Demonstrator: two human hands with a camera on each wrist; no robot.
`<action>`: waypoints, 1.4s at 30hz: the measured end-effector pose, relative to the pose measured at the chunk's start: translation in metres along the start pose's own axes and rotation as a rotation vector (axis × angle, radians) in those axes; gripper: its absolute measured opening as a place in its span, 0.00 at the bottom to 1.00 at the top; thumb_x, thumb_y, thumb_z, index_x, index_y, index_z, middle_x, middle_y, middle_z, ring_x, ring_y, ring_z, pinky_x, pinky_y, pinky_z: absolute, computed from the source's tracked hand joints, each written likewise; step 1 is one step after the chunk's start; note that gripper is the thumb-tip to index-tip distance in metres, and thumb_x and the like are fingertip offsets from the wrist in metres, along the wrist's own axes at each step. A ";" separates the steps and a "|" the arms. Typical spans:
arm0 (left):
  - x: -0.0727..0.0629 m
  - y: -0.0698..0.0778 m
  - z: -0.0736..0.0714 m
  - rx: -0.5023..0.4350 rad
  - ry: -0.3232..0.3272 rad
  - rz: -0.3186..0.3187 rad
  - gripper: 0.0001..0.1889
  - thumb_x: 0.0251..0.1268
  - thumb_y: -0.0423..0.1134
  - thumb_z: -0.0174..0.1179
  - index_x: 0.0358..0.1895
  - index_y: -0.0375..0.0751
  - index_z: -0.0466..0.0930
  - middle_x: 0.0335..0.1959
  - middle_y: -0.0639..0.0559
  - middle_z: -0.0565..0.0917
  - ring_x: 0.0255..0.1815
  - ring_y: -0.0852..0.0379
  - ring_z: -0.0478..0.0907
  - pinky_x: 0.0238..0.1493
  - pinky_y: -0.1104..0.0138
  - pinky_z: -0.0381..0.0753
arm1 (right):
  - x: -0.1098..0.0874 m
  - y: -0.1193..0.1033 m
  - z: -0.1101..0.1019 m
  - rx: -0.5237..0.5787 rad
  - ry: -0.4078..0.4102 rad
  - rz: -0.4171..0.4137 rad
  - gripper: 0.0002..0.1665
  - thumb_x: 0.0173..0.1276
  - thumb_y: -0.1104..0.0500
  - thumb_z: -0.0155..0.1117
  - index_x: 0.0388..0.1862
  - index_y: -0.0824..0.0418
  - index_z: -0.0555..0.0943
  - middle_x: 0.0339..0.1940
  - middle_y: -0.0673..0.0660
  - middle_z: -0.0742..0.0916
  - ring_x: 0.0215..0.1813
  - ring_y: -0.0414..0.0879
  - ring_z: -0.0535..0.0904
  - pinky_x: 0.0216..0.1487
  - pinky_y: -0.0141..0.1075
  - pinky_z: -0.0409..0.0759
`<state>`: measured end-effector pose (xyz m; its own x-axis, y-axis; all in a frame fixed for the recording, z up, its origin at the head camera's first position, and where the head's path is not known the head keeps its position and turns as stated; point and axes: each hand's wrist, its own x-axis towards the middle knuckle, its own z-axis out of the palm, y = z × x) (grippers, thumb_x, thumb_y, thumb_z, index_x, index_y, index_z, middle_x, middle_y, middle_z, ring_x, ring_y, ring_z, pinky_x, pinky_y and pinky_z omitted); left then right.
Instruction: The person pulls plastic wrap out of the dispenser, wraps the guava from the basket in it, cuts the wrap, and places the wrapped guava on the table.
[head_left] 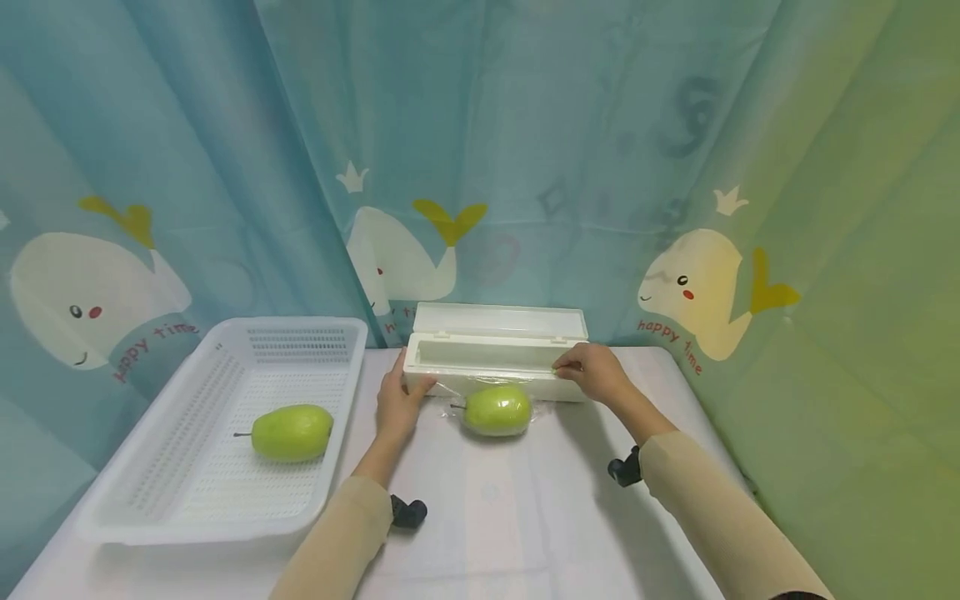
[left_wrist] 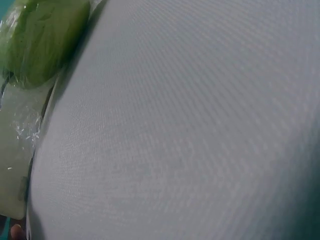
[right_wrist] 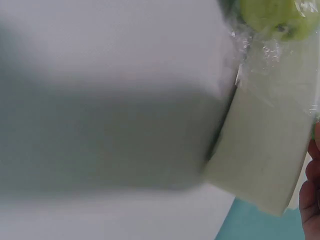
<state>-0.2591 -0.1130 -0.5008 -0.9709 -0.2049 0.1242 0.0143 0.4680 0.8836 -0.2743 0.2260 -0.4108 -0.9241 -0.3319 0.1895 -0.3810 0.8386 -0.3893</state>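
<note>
A long white cling film dispenser box (head_left: 495, 387) stands at the back of the table with its lid (head_left: 498, 320) raised. My left hand (head_left: 397, 404) grips the box's left end, thumb on the front face, fingers round the side. At the right end of the front rim, my right hand (head_left: 592, 371) pinches a small green slide cutter (head_left: 555, 372), mostly hidden by the fingertips. Clear cling film (right_wrist: 270, 55) hangs down the box's front. It wraps a green, pear-shaped fruit (head_left: 498, 411), lying on its side before the box, stem to the left.
On the left a white plastic basket (head_left: 348, 392) holds another green fruit (head_left: 292, 433) with a stem. A whale-print curtain (head_left: 540, 167) hangs right behind the box. A white cloth (head_left: 480, 517) covers the table, and a yellow-green curtain (head_left: 847, 375) borders its right side.
</note>
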 end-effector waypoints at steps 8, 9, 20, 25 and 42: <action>0.000 0.002 0.001 0.019 0.001 0.000 0.44 0.65 0.57 0.63 0.80 0.51 0.53 0.66 0.34 0.74 0.64 0.35 0.71 0.65 0.42 0.69 | 0.016 -0.012 0.008 0.059 -0.073 0.066 0.06 0.64 0.59 0.72 0.39 0.58 0.90 0.36 0.53 0.89 0.39 0.46 0.82 0.43 0.42 0.82; 0.000 0.002 0.001 0.015 0.000 0.001 0.44 0.65 0.57 0.63 0.80 0.51 0.53 0.67 0.35 0.73 0.65 0.36 0.71 0.66 0.42 0.68 | 0.017 -0.013 0.010 0.065 -0.075 0.057 0.06 0.64 0.59 0.72 0.39 0.58 0.90 0.35 0.53 0.89 0.39 0.46 0.82 0.42 0.41 0.81; 0.000 0.002 0.002 0.009 0.015 0.031 0.43 0.64 0.55 0.64 0.79 0.51 0.56 0.63 0.36 0.77 0.62 0.36 0.73 0.64 0.42 0.70 | 0.031 -0.035 0.019 0.100 -0.082 0.031 0.05 0.64 0.59 0.72 0.37 0.58 0.90 0.36 0.53 0.89 0.40 0.47 0.83 0.45 0.42 0.82; 0.000 0.001 0.002 0.010 0.005 0.025 0.43 0.64 0.56 0.64 0.79 0.51 0.56 0.61 0.35 0.77 0.58 0.37 0.74 0.60 0.42 0.72 | 0.035 -0.046 0.023 0.112 -0.102 0.053 0.05 0.64 0.58 0.72 0.36 0.58 0.89 0.36 0.52 0.88 0.40 0.46 0.82 0.45 0.41 0.82; -0.004 0.004 0.000 0.076 0.016 0.022 0.44 0.64 0.56 0.64 0.80 0.49 0.54 0.44 0.38 0.78 0.38 0.46 0.74 0.36 0.55 0.75 | 0.083 -0.154 0.084 0.068 -0.087 -0.051 0.06 0.65 0.56 0.71 0.38 0.57 0.89 0.37 0.51 0.88 0.41 0.43 0.83 0.45 0.36 0.82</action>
<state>-0.2548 -0.1102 -0.4981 -0.9665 -0.2074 0.1515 0.0171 0.5366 0.8437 -0.2943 0.0327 -0.4110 -0.9014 -0.4121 0.1331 -0.4261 0.7893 -0.4421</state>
